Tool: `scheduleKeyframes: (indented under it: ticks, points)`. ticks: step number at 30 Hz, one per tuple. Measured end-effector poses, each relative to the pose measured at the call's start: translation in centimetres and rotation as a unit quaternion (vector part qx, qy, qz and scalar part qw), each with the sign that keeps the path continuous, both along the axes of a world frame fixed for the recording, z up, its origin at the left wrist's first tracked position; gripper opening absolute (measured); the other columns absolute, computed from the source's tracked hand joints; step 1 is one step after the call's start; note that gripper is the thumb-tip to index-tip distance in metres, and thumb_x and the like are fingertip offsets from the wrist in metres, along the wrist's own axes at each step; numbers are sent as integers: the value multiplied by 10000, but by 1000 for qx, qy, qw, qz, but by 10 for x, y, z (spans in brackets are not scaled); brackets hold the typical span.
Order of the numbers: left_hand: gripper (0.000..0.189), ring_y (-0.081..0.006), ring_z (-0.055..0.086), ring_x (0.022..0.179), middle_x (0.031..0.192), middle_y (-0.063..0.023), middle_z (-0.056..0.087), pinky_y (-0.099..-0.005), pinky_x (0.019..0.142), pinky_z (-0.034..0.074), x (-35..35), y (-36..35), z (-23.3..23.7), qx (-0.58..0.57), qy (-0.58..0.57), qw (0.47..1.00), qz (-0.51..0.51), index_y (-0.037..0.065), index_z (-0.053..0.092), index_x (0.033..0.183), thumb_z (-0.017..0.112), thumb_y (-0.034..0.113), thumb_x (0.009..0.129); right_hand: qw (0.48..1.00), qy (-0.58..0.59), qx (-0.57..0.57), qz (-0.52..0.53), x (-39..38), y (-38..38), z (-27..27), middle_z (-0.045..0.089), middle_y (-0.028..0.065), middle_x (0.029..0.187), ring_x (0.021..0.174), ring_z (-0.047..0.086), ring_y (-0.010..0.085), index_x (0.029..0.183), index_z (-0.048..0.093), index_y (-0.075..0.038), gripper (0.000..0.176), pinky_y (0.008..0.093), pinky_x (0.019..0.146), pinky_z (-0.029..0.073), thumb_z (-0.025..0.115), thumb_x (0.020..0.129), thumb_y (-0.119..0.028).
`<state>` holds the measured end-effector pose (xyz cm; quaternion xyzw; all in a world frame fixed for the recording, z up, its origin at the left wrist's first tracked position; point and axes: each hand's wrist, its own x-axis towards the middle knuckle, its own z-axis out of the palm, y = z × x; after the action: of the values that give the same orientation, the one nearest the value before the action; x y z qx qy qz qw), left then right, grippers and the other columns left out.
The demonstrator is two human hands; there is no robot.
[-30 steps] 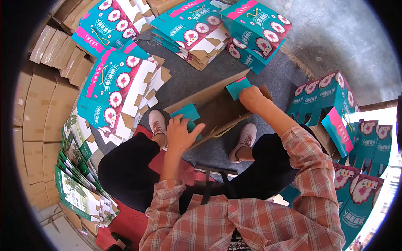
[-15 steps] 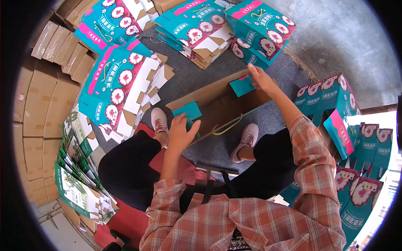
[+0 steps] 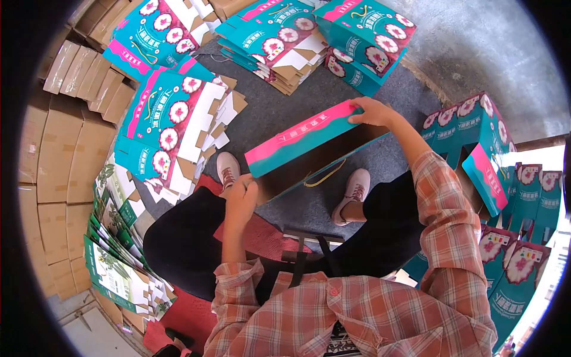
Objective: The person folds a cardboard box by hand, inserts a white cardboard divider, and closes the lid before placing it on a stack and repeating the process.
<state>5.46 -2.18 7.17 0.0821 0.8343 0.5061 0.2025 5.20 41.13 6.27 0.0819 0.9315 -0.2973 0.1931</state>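
I hold a long teal and pink cardboard gift box (image 3: 300, 140) in front of my knees, its pink band facing up and its brown inside showing below. My left hand (image 3: 241, 199) grips the box's near left end. My right hand (image 3: 372, 111) holds its far right end, fingers over the top edge. A yellow cord handle (image 3: 324, 177) hangs from the box's underside above the grey mat (image 3: 279, 113).
Stacks of flat teal printed box blanks (image 3: 172, 113) lie at left and top (image 3: 273, 35). Assembled teal boxes stand at top right (image 3: 369, 41) and right (image 3: 470, 143). Brown cartons (image 3: 59, 149) line the left. Green printed blanks (image 3: 113, 262) lean at lower left.
The box's top panel has been folded shut: the open brown interior and teal flaps are now covered by the pink and teal side. My left hand slid to the box's end.
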Motion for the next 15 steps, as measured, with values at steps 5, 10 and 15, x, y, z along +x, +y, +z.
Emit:
scheduleKeyframes:
  ticks: [5, 10, 15]
  points:
    - [366, -206, 606, 760, 842, -138, 624, -330, 691, 477, -5, -11, -13, -17, 43, 998, -39, -35, 585, 1113, 485, 234, 886, 973, 64, 206, 85, 2, -36, 9, 512, 164, 1240, 1151, 522, 337, 1340, 439, -123, 795, 413, 934, 457, 815, 669, -324]
    - [430, -212, 589, 869, 942, -154, 609, -331, 768, 455, -4, 6, 0, -61, 95, 990, -89, -37, 593, 1123, 535, 339, 922, 940, -8, 304, 154, -16, -54, 18, 509, 104, 1229, 1054, 598, 297, 1374, 377, -127, 932, 383, 809, 526, 864, 595, -284]
    - [405, -232, 556, 860, 882, -129, 559, -332, 800, 427, -16, 7, -24, -10, 102, 989, -111, -14, 610, 1127, 508, 336, 951, 933, -23, 321, 162, -22, -58, 11, 510, 114, 1204, 1015, 619, 294, 1351, 389, -109, 908, 374, 786, 537, 863, 595, -280]
